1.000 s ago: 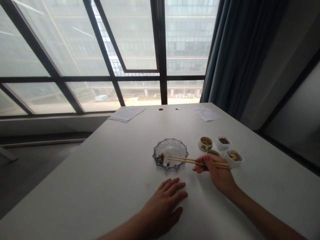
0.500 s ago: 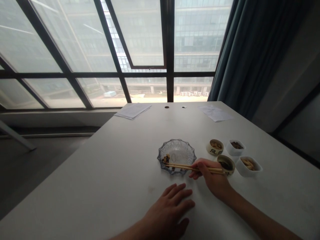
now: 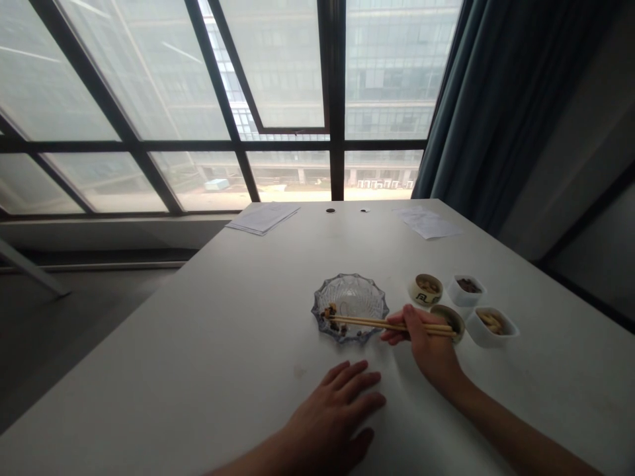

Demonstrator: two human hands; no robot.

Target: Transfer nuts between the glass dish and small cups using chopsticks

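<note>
My right hand [image 3: 421, 337] is closed around a pair of wooden chopsticks [image 3: 367, 322]. Their tips reach over the left part of a clear glass bowl [image 3: 361, 291] with a scalloped rim, beside small brown and yellowish food pieces [image 3: 329, 312]. A few dark bits lie along the bowl's near side. Whether the tips pinch a piece, I cannot tell. My left hand [image 3: 342, 410] rests on the table in front of the bowl, fingers spread, holding nothing. Behind my right hand, a small round cup [image 3: 459, 322] is partly hidden.
Right of the bowl stand a patterned round cup [image 3: 426, 294] with brown pieces, a white container [image 3: 464, 295] with dark pieces and another white container [image 3: 491, 337] with pale strips. Papers [image 3: 265, 218] and more sheets [image 3: 429, 223] lie at the white table's [image 3: 223, 344] far end.
My right hand has shifted slightly to the right, drawing the chopsticks with it; their tips have moved slightly right and up. My left hand stays in nearly the same place.
</note>
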